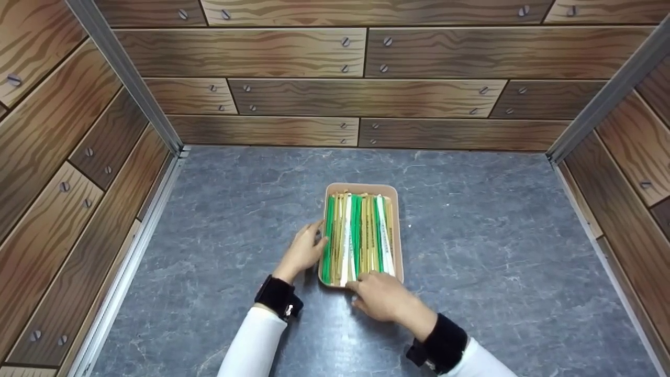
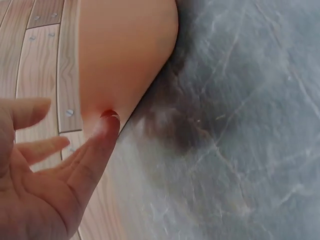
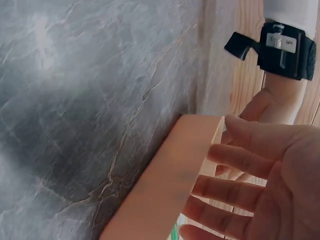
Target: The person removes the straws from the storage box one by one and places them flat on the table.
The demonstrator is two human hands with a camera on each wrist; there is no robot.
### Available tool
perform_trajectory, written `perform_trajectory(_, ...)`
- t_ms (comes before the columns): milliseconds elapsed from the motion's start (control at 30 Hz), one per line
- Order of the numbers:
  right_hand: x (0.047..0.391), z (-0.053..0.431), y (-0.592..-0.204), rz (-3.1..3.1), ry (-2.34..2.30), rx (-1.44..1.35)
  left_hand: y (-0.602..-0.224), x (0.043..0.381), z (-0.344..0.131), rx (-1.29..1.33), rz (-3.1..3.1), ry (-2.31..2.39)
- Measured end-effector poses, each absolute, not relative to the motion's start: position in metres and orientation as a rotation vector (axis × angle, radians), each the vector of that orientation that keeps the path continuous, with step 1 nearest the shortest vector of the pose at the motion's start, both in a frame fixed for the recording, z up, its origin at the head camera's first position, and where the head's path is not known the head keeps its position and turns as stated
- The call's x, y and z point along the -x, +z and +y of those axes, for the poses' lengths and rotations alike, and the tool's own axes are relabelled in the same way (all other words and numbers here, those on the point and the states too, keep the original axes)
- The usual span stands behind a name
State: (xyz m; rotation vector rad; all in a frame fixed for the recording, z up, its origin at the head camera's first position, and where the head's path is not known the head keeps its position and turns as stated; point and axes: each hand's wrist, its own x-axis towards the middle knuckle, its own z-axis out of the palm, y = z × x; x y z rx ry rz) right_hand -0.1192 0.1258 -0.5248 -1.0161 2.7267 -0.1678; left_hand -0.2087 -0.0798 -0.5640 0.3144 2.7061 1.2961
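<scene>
A peach-coloured rectangular box point(image 1: 361, 187) holds a row of long, thin stick packets point(image 1: 369, 230) in green, gold and white, some with printed text. At its left side is my left hand point(image 1: 303, 248); in the left wrist view one fingertip touches the outer wall of the box point(image 2: 130, 45), the other fingers loosely spread. My right hand point(image 1: 382, 296) lies over the near rim, covering the lower ends of some packets. In the right wrist view its fairly straight fingers point(image 3: 235, 195) reach over the rim, beside the outer wall point(image 3: 160, 175).
The box stands on a grey marbled tabletop point(image 1: 235, 209). Wood-patterned panels point(image 1: 314, 52) close off the back and both sides, with metal rails point(image 1: 125, 262) along the edges. Both wrists wear black bands point(image 1: 277, 296) over white sleeves.
</scene>
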Motion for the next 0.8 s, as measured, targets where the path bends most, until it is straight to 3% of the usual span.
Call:
perform_trajectory(200, 0.121, 0.132, -0.521, 2.610, -0.320, 0.929, -0.572, 0.209, -0.077, -0.304, 2.763, 1.229)
perform_trajectory(400, 0.146, 0.138, -0.528, 2.698, -0.605, 0.649, -0.573, 0.209, -0.073, -0.261, 2.744, 1.211)
perform_trajectory(567, 0.171, 0.140, -0.544, 2.903, -0.613, 0.418, -0.573, 0.212, -0.070, -0.188, 2.729, 1.234)
perform_trajectory(800, 0.188, 0.141, -0.562, 2.969, -0.557, 0.311, -0.577, 0.212, -0.068, -0.135, 2.682, 1.285)
